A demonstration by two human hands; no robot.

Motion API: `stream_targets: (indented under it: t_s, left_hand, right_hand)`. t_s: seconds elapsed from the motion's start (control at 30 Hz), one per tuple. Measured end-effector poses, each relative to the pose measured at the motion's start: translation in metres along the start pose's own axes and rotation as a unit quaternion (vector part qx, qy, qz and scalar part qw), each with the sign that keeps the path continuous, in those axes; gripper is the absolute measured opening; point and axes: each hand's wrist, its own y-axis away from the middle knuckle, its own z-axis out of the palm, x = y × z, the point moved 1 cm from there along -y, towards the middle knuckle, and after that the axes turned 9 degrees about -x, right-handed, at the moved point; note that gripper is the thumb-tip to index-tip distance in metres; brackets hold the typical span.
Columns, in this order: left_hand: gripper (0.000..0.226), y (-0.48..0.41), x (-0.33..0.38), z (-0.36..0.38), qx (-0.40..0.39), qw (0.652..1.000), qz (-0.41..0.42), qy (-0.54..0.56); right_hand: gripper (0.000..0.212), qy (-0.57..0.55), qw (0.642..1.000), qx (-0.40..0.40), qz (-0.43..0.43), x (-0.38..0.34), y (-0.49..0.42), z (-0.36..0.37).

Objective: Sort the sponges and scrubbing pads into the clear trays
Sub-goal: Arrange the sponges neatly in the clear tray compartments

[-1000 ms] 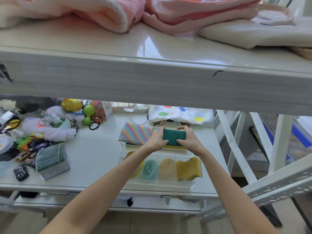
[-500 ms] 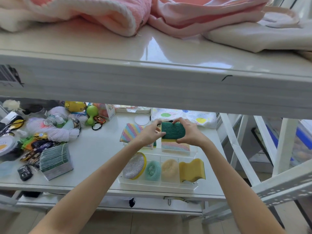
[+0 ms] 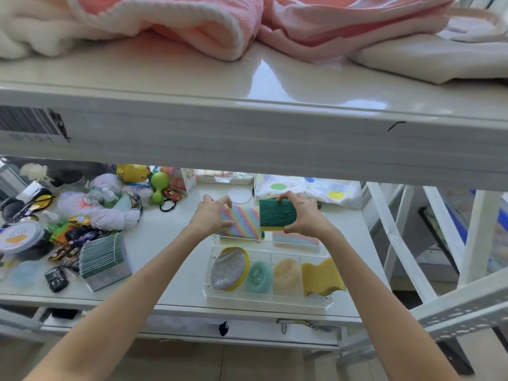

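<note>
Head view: two bare forearms reach under a glossy white upper shelf to a white table below.
Left hand: fingers closed on the left edge of a striped pad — a flat rectangle in a ribbed weave of pastel rainbow diagonals, held up above the far clear tray.
Right hand: thumb below and fingers over the top, gripping a green-and-yellow sponge — a rounded block with a coarse dark-green scouring face and a yellow foam layer along its lower edge, held just beside the striped pad.
Far clear tray: a second rainbow-woven pad lies flat in its right part, under the raised sponge.
Near clear tray: transparent, split into four compartments in a row.
Compartments, left to right: a round silver mesh scrubber with a yellow rim, leaning tilted; a teal net scrubber, ball-shaped; a beige net scrubber, ball-shaped; a wavy yellow sponge with a dark underside.
Table, left side: a stack of thin green-edged pads standing on edge, small toy cars, white yarn.
Upper shelf: soft pink and white fabric, rumpled.
</note>
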Motion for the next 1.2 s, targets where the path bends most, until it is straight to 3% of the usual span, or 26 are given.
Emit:
stream_targets:
  t_s: [0.17, 0.3, 0.37, 0.67, 1.2]
  left_hand:
    - [0.033, 0.001, 0.019, -0.007, 0.046, 0.993, 0.047, 0.097]
    - [0.029, 0.003, 0.041, -0.012, 0.033, 0.963, 0.086, 0.253]
    - [0.031, 0.004, 0.055, -0.005, 0.015, 0.954, 0.107, 0.279]
    - [0.036, -0.014, 0.102, 0.063, -0.037, 0.966, 0.075, 0.243]
    - [0.044, -0.01, 0.098, 0.077, 0.041, 0.989, 0.1, 0.097]
  right_hand:
    - [0.061, -0.014, 0.999, 0.02, 0.022, 0.02, 0.012, -0.012]
    - [0.062, -0.019, 0.998, 0.052, 0.035, 0.036, 0.025, -0.029]
    - [0.062, -0.016, 0.996, 0.074, 0.037, 0.043, 0.031, -0.04]
    - [0.065, -0.02, 0.994, 0.095, 0.052, 0.066, 0.046, -0.061]
    - [0.063, -0.007, 0.998, 0.067, 0.016, 0.039, 0.023, -0.038]
